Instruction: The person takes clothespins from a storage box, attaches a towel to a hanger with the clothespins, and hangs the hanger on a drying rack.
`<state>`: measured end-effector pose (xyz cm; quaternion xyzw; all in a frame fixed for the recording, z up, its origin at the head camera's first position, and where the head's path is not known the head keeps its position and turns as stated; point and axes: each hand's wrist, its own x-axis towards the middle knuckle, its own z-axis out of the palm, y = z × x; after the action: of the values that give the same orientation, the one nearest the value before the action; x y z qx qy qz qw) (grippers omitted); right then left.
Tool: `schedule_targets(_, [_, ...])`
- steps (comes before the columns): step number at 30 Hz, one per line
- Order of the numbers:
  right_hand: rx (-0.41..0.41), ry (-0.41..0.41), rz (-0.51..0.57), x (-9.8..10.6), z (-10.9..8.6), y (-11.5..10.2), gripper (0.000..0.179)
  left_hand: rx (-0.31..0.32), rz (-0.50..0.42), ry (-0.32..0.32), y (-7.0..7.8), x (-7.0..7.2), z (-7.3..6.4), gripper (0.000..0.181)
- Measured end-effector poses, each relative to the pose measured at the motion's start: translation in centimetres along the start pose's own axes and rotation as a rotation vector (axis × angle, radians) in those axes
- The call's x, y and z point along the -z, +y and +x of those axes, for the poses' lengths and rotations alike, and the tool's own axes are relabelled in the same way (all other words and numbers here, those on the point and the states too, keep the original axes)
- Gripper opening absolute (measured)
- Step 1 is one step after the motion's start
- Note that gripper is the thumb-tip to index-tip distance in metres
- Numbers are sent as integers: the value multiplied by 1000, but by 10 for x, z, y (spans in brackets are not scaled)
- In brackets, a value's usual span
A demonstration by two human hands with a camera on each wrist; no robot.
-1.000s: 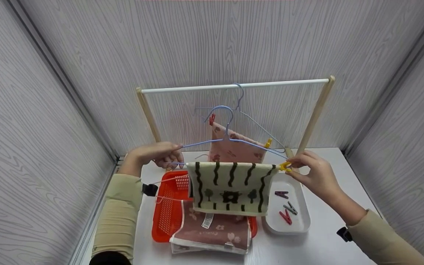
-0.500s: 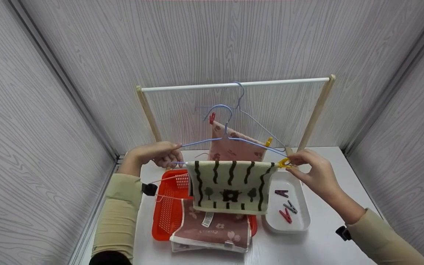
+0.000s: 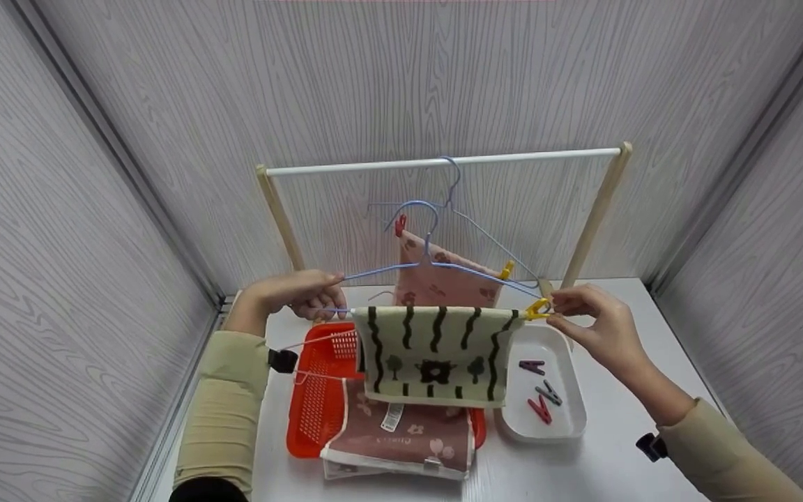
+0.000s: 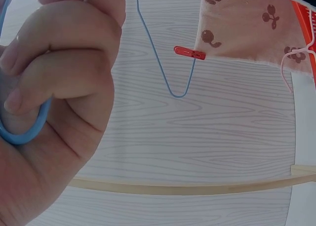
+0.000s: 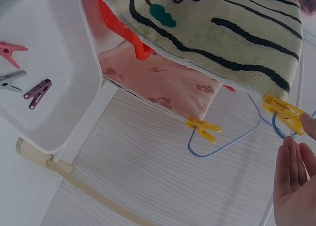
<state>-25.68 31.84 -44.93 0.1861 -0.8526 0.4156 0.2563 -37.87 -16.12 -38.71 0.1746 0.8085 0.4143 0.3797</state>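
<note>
My left hand (image 3: 304, 293) grips the left end of a blue wire hanger (image 3: 387, 268); in the left wrist view, curled fingers (image 4: 64, 73) wrap its bent end. Over the hanger's lower bar hangs a cream towel (image 3: 436, 355) with dark wavy stripes. A yellow clothespin (image 3: 537, 309) sits at the towel's upper right corner, on the hanger. My right hand (image 3: 597, 328) is right beside that clothespin, thumb and fairly straight fingers around its spread handles. In the right wrist view, the fingertips (image 5: 289, 149) lie near the hanger's bent end; whether they touch it is unclear.
Behind, a drying rack (image 3: 373, 167) bears another blue hanger (image 3: 488, 237) with a pink towel (image 3: 436, 275) on red and yellow clothespins. Below are a red basket (image 3: 304, 446) with a brownish-pink towel (image 3: 401, 446) over its front, and a white tray (image 3: 572, 425) with several clothespins.
My right hand has eased slightly right from the yellow clothespin, which it pinched before; the clothespin's handles now stand wider apart. My left hand and the cream towel have barely moved.
</note>
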Motion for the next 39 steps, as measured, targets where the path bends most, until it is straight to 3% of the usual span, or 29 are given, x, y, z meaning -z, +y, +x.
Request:
schedule_targets(7, [-70, -1, 2, 0, -5, 5, 33, -12, -13, -3, -2, 1, 0, 58])
schedule_targets(22, [-358, -12, 33, 1, -20, 40, 28, 10, -7, 9, -2, 1, 0, 57])
schedule_targets(33, [-484, -69, 58, -11, -36, 57, 31, -30, -10, -5, -7, 2, -3, 59])
schedule_targets(39, [-550, -149, 31, -19, -49, 68, 30, -19, 6, 4, -6, 3, 0, 61])
